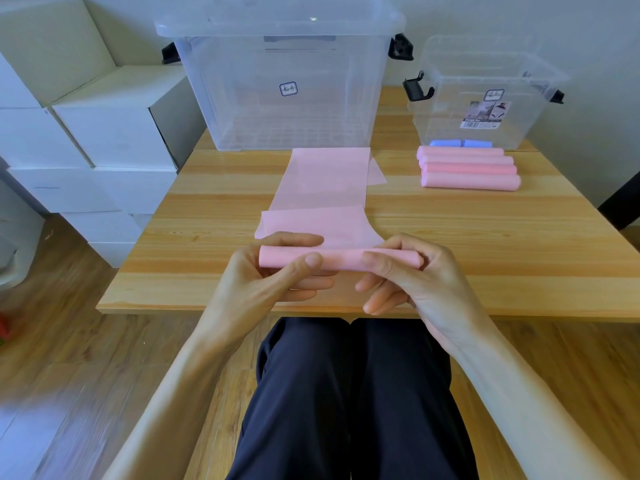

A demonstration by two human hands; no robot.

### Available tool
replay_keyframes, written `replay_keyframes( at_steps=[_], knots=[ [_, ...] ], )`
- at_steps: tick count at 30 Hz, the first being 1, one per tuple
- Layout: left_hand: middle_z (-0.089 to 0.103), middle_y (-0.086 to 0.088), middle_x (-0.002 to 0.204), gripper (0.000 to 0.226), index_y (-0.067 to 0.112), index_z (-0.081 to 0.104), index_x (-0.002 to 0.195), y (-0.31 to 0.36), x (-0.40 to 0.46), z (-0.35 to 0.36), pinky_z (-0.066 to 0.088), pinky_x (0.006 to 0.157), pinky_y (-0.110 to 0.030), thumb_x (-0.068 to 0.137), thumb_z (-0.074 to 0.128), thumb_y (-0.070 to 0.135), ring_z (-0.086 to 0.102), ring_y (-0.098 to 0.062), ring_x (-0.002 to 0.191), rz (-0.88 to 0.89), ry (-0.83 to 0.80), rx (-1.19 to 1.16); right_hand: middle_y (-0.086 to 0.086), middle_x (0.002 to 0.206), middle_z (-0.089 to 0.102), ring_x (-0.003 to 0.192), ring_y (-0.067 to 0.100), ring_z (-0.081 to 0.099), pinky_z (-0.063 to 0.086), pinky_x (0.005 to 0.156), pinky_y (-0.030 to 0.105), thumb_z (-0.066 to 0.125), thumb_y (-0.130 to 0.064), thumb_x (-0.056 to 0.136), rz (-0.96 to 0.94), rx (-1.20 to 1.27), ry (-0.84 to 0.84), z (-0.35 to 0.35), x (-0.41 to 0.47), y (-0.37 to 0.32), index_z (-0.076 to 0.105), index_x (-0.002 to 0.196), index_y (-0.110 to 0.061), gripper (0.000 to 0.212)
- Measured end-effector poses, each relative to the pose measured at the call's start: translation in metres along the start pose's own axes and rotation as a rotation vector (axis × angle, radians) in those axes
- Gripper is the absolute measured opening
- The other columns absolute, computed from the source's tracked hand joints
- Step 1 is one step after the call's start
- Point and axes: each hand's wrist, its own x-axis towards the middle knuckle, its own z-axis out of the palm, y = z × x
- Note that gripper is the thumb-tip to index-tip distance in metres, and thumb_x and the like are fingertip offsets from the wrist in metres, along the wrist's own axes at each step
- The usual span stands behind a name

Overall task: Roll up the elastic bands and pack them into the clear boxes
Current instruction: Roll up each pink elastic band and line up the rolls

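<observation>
Both hands, left (273, 271) and right (412, 275), grip one half-rolled pink band (341, 258), four pink rolls (469, 170), two blue rolls (460, 143), two clear boxes (277, 109)

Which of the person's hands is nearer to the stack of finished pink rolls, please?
Right. The right hand grips the roll's end on the same side as the stack of finished pink rolls, which lies beyond it; the left hand grips the opposite end, farther away.
</observation>
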Motion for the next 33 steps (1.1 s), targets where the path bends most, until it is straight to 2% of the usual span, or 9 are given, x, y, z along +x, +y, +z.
replay_keyframes(
  at_steps=[3,7,9,12,17,22,27,31,33],
  knots=[
    [0.078,-0.010,0.086,0.027,0.009,0.069,0.099,-0.0008,-0.0014,-0.0004,0.059,0.068,-0.024,0.079,0.066,0.027,0.076,-0.022,0.082,0.021,0.003,-0.001,0.019,0.076,0.074,0.052,0.027,0.069,0.058,0.051,0.030,0.070,-0.039,0.076,0.028,0.019,-0.003,0.0022,-0.0001,0.0016,0.069,0.080,-0.010,0.029],
    [0.077,-0.010,0.082,0.025,0.007,0.068,0.088,-0.0023,-0.0011,-0.0018,0.059,0.065,-0.023,0.078,0.067,0.030,0.076,-0.021,0.078,0.025,0.036,0.039,0.017,0.081,0.074,0.057,0.026,0.070,0.059,0.053,0.030,0.073,-0.028,0.076,0.039,0.020,-0.044,0.0013,-0.0004,0.0010,0.067,0.107,-0.010,0.037],
    [0.078,-0.009,0.083,0.025,0.007,0.068,0.088,-0.0029,-0.0014,-0.0033,0.058,0.065,-0.022,0.076,0.068,0.028,0.076,-0.020,0.079,0.009,0.021,0.033,0.017,0.077,0.073,0.055,0.027,0.070,0.058,0.052,0.030,0.072,-0.027,0.078,0.015,0.006,-0.034,0.0004,-0.0005,0.0010,0.068,0.101,-0.007,0.031],
    [0.078,-0.008,0.091,0.027,0.009,0.069,0.103,-0.0033,-0.0032,-0.0033,0.058,0.069,-0.022,0.079,0.067,0.022,0.076,-0.021,0.086,-0.005,-0.043,0.014,0.017,0.071,0.072,0.052,0.027,0.068,0.056,0.049,0.028,0.071,-0.036,0.077,0.012,0.025,-0.002,0.0000,0.0002,0.0015,0.068,0.090,-0.007,0.032],
    [0.078,-0.009,0.087,0.035,0.004,0.068,0.104,-0.0040,-0.0027,-0.0012,0.058,0.066,-0.022,0.082,0.062,0.030,0.076,-0.020,0.082,0.005,0.007,0.033,0.018,0.081,0.074,0.056,0.027,0.069,0.057,0.052,0.030,0.068,-0.032,0.080,0.021,0.039,-0.056,-0.0016,-0.0020,0.0007,0.063,0.107,-0.007,0.037],
    [0.078,-0.010,0.092,0.035,0.011,0.067,0.110,-0.0032,-0.0044,-0.0007,0.059,0.070,-0.024,0.084,0.059,0.032,0.076,-0.023,0.085,0.010,-0.015,-0.002,0.019,0.070,0.071,0.049,0.026,0.067,0.056,0.048,0.029,0.066,-0.038,0.081,0.013,0.067,0.008,0.0004,-0.0027,0.0035,0.061,0.083,-0.007,0.032],
    [0.078,-0.012,0.085,0.037,0.004,0.065,0.100,-0.0029,-0.0040,-0.0007,0.060,0.066,-0.025,0.086,0.055,0.037,0.076,-0.023,0.080,0.020,0.034,0.017,0.019,0.078,0.073,0.055,0.027,0.069,0.057,0.051,0.031,0.067,-0.032,0.082,0.021,0.068,-0.047,0.0001,-0.0035,0.0025,0.062,0.107,-0.009,0.034],
    [0.078,-0.011,0.092,0.037,0.012,0.061,0.118,-0.0017,-0.0061,-0.0005,0.059,0.070,-0.024,0.088,0.053,0.033,0.076,-0.023,0.086,0.016,-0.034,-0.012,0.020,0.069,0.070,0.049,0.027,0.067,0.054,0.047,0.029,0.064,-0.035,0.086,0.009,0.057,0.005,0.0002,-0.0040,0.0039,0.059,0.092,-0.003,0.033],
    [0.078,-0.011,0.093,0.034,0.010,0.061,0.116,-0.0022,-0.0070,-0.0005,0.059,0.070,-0.024,0.088,0.056,0.029,0.076,-0.023,0.087,0.017,-0.046,-0.016,0.020,0.069,0.070,0.049,0.027,0.067,0.054,0.048,0.029,0.061,-0.039,0.088,0.025,0.070,0.009,0.0000,-0.0033,0.0043,0.057,0.095,0.000,0.040]
  ],
)
